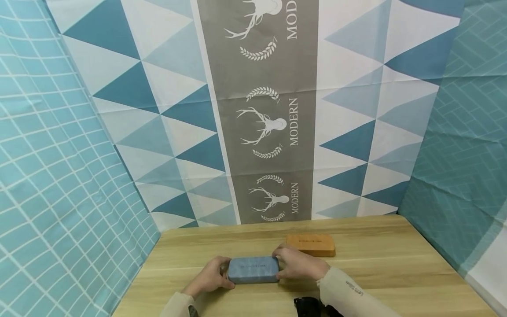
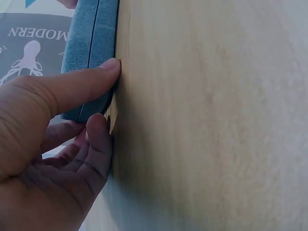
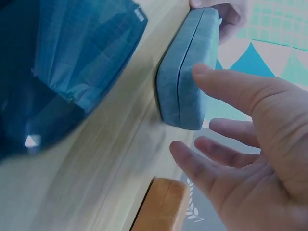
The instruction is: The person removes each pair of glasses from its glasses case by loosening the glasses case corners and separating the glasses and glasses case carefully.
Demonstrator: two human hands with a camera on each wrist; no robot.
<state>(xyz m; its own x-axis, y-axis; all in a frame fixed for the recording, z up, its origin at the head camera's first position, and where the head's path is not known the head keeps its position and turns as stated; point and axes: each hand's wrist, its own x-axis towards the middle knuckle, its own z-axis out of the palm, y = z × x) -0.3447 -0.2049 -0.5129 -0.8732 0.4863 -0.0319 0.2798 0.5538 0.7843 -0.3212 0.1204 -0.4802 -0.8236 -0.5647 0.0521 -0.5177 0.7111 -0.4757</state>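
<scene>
A blue glasses case (image 1: 253, 270) lies lengthwise between the two hands on the wooden table. My left hand (image 1: 211, 276) holds its left end. In the left wrist view the thumb (image 2: 103, 72) presses on the case's front side, and the other fingers bend around behind its end. At the right end, my right hand (image 1: 299, 263) has its index finger at the back corner and its thumb at the front. The right wrist view shows that thumb (image 3: 211, 79) on the case, with the lower fingers spread off it. A seam runs along the case's side; its lid is closed.
An orange glasses case (image 1: 313, 245) sits behind the right hand. Dark sunglasses (image 1: 308, 306) lie near the front edge by the right forearm; a blue lens (image 3: 91, 53) looms large in the right wrist view. Patterned cloth walls (image 1: 269, 132) surround the wooden table (image 1: 190, 246).
</scene>
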